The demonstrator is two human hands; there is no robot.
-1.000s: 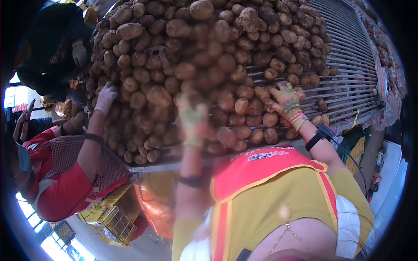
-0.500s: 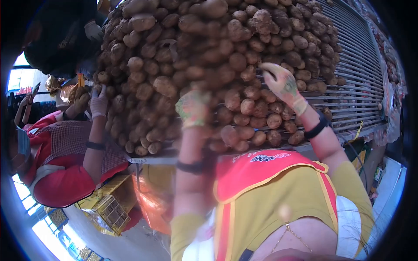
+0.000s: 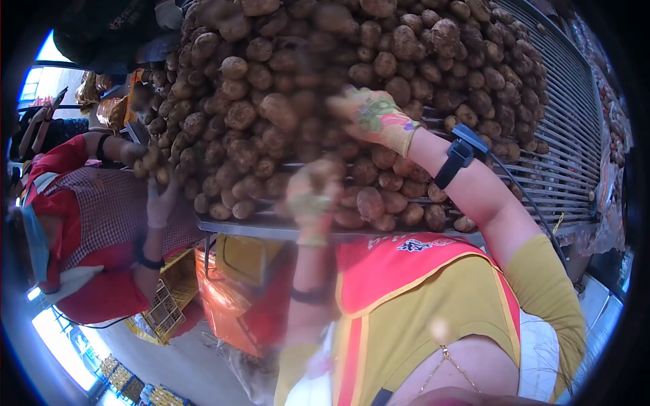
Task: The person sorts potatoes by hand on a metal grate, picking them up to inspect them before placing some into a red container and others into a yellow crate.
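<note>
Brown potatoes [image 3: 240, 115] lie heaped on a table of metal bars [image 3: 558, 101]. My left hand [image 3: 313, 199], in a patterned glove and smeared by motion, is low over the near edge of the heap; its fingers are too blurred to read. A blurred potato shows at its fingertips. My right hand [image 3: 379, 118], in a similar glove, reaches across the middle of the heap with its fingers on or just above blurred potatoes; whether it grips one cannot be made out. A dark band with a small device sits on my right wrist.
At the left, a co-worker in red [image 3: 101, 284] has gloved hands at potatoes by the heap's left end. Another person in dark clothes [image 3: 108, 34] stands at the upper left. Below the table are an orange bag [image 3: 220, 298] and a yellow crate [image 3: 179, 284].
My right hand has moved left and inward over the heap. My left hand has come down toward the near edge. The co-worker's hands have shifted, and the view has turned slightly.
</note>
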